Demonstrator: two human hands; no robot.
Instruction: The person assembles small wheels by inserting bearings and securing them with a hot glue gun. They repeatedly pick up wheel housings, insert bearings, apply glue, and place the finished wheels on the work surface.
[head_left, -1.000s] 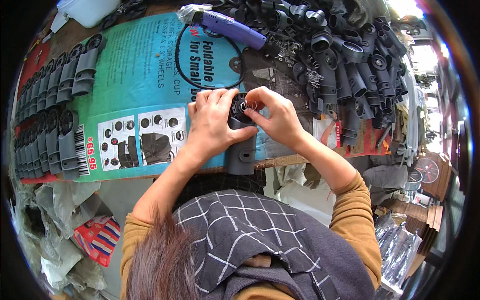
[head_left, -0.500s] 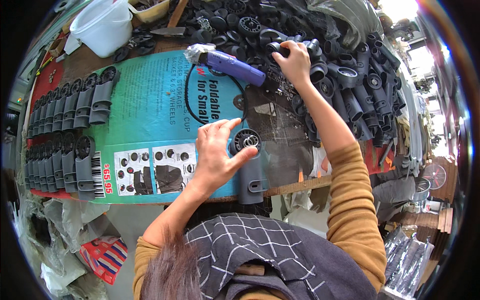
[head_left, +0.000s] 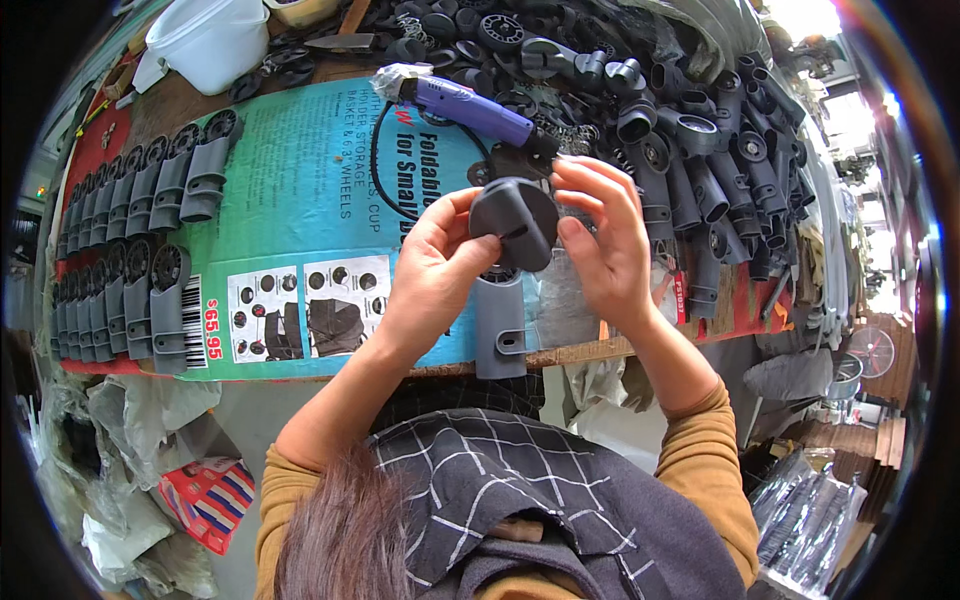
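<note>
Over the front edge of the table, my left hand (head_left: 428,275) grips a round black plastic cap (head_left: 515,222), its raised bar across the face. Just right of the cap, my right hand (head_left: 608,245) has its fingers apart; whether its thumb touches the cap I cannot tell. Under the cap lies a grey plastic tube fitting (head_left: 500,325) with a slot in its side, its round head mostly hidden. A purple electric screwdriver (head_left: 470,108) with a black cord lies beyond my hands.
Grey fittings with round heads (head_left: 170,310) stand in two rows on the left, on a printed cardboard sheet (head_left: 270,220). A heap of black and grey plastic parts (head_left: 700,170) fills the far right. A white bucket (head_left: 207,45) and a knife blade (head_left: 340,42) lie at the back.
My right hand has come back from the heap of parts toward my left hand. A black cap is now in my left hand, which has lifted over the fitting and its spring.
</note>
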